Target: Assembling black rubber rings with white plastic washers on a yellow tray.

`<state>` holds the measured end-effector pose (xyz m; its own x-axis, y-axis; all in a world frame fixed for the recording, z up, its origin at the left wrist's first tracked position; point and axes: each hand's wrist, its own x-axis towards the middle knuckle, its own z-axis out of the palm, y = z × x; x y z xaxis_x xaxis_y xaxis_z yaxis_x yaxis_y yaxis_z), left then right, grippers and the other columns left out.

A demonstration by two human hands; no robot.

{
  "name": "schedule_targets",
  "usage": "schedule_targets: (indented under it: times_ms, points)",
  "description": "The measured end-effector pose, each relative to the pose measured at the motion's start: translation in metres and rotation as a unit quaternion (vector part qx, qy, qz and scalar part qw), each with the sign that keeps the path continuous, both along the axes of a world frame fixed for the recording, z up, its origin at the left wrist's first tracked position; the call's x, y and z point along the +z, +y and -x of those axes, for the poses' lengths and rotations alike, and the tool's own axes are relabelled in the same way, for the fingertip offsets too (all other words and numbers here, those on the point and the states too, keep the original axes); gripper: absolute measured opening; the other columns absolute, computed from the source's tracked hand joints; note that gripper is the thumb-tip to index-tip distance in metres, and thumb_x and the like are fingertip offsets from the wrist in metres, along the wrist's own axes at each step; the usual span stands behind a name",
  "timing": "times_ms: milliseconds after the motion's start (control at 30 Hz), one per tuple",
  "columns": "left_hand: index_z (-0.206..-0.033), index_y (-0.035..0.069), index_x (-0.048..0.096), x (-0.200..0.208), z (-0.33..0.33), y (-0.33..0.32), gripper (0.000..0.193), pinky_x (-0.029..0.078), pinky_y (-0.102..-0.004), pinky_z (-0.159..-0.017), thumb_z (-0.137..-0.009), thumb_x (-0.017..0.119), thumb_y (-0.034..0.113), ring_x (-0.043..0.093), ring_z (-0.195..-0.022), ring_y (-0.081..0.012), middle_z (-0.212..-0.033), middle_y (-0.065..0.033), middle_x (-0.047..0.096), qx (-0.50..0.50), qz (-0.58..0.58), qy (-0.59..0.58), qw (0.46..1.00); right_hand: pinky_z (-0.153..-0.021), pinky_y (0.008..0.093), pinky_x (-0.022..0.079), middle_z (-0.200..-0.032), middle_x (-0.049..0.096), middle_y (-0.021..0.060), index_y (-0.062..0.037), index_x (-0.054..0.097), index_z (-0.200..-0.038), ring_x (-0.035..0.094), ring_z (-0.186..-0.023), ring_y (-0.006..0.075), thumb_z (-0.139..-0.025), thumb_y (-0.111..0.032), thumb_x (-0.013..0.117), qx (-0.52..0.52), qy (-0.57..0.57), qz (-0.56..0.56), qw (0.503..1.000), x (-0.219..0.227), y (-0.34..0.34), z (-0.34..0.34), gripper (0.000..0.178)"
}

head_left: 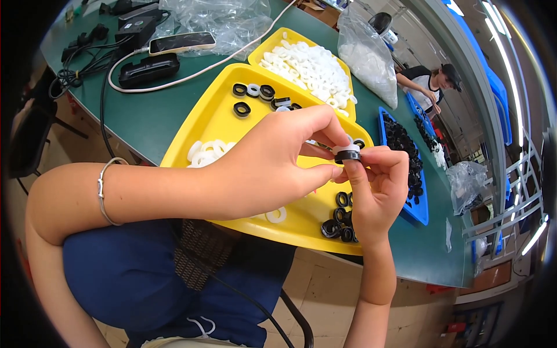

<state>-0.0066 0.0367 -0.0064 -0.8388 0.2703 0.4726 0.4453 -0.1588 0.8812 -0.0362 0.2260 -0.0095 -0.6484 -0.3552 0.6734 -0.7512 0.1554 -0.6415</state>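
Over the near yellow tray point(194, 119) my two hands meet at a small black ring point(348, 155) with a white ring point(343, 148) on its top. My right hand point(378, 188) pinches the black ring between thumb and fingers. My left hand point(284, 156) comes from the left, its index fingertip touching the white ring from above and its thumb beside the black one. Loose white rings point(209, 153) lie in the tray left of my hands. Black rings point(342, 217) cluster by my right wrist, and some black-and-white ones point(253, 91) sit at the tray's far side.
Behind stands a second yellow tray point(255, 55) heaped with white rings. Blue trays point(420, 211) of black parts stand on the right, near a clear bag point(365, 58) of white pieces. A phone point(181, 43), cables and plastic bags occupy the far left. Another person point(432, 87) works at the far right.
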Motion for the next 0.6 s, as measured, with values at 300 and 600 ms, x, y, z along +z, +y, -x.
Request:
schedule_targets:
  times_ms: [300, 600]
  points:
    - [-0.101, -0.002, 0.053, -0.007, -0.001, 0.001, 0.019, 0.051, -0.0314, -0.093, -0.084, 0.057, -0.009, 0.06, -0.103, -0.0186, -0.103, -0.0098, 0.057, 0.057, 0.079, 0.086, 0.992, -0.058, 0.0272, 0.05, -0.079, 0.059, 0.0107, 0.0005, 0.056, -0.094, 0.061, -0.066, 0.0187, -0.076, 0.005, 0.071, -0.068, 0.213, -0.138, 0.965, 0.008, -0.003, 0.0, 0.023]
    - [-0.1, -0.002, 0.051, -0.006, 0.008, -0.004, 0.019, 0.052, -0.0307, -0.085, -0.083, 0.06, -0.007, 0.064, -0.093, -0.0205, -0.095, -0.0116, 0.06, 0.094, 0.16, 0.147, 0.972, -0.06, 0.0281, 0.051, -0.078, 0.061, 0.0114, 0.0025, 0.057, -0.094, 0.062, -0.067, 0.0192, -0.08, 0.002, 0.068, -0.069, 0.152, -0.185, 0.968, 0.009, -0.001, -0.001, 0.018]
